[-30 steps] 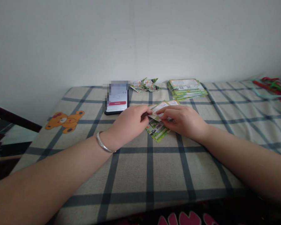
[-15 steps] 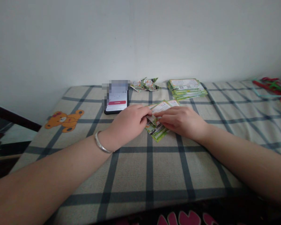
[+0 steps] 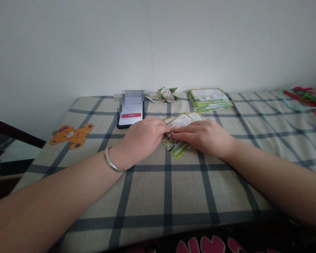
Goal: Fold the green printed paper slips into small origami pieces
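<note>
On the checked tablecloth, my left hand (image 3: 146,138) is closed, its fingertips pinched at a small folded piece of printed paper (image 3: 171,136), mostly covered by my fingers. From the other side comes my right hand (image 3: 206,137), its fingers stretched out and lying over the same piece, almost touching the left fingertips. Its thumb is hidden. Under both hands lie green-and-white printed paper sheets (image 3: 181,149), turned at an angle and overlapping. A silver bangle (image 3: 111,160) circles my left wrist.
Behind my left hand lies a lit phone (image 3: 131,116). Folded pointed paper pieces (image 3: 164,95) and a stack of printed sheets (image 3: 210,98) are near the wall. A flat bear figure (image 3: 72,135) is at left, tangled red and green items (image 3: 308,98) at far right.
My left fingers have come down flatter and now cover more of the folded piece. My right fingertips have slid slightly left toward them. The surrounding objects stay in place.
</note>
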Action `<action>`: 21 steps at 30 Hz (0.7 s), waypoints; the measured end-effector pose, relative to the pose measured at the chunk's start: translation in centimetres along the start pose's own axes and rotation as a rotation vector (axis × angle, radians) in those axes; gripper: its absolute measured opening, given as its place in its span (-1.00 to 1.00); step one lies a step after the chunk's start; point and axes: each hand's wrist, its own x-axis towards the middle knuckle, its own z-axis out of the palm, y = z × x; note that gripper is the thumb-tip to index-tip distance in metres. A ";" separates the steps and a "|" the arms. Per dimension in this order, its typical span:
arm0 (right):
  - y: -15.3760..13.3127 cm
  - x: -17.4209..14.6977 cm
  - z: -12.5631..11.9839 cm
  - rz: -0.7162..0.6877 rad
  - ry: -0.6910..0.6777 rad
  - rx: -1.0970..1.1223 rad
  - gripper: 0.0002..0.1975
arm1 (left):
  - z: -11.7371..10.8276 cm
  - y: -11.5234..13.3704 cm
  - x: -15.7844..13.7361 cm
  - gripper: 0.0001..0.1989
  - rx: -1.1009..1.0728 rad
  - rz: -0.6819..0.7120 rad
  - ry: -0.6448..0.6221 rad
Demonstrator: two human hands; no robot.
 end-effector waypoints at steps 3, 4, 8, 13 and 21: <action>0.0 0.0 0.1 -0.020 -0.003 -0.011 -0.69 | 0.0 0.0 0.0 -0.75 0.027 0.013 -0.005; 0.1 0.0 0.1 -0.024 -0.005 -0.015 -0.70 | 0.0 0.1 0.0 -0.75 0.034 0.015 -0.005; 0.1 0.1 0.3 -0.037 -0.012 -0.034 -0.72 | 0.0 0.1 -0.1 -0.74 0.078 0.015 -0.016; 0.0 0.1 0.3 -0.035 -0.015 -0.035 -0.73 | 0.0 0.3 -0.3 -0.73 0.150 0.033 -0.013; -0.3 0.2 0.0 -0.035 -0.049 -0.048 -0.73 | -0.3 0.6 0.0 -0.79 0.181 -0.004 -0.031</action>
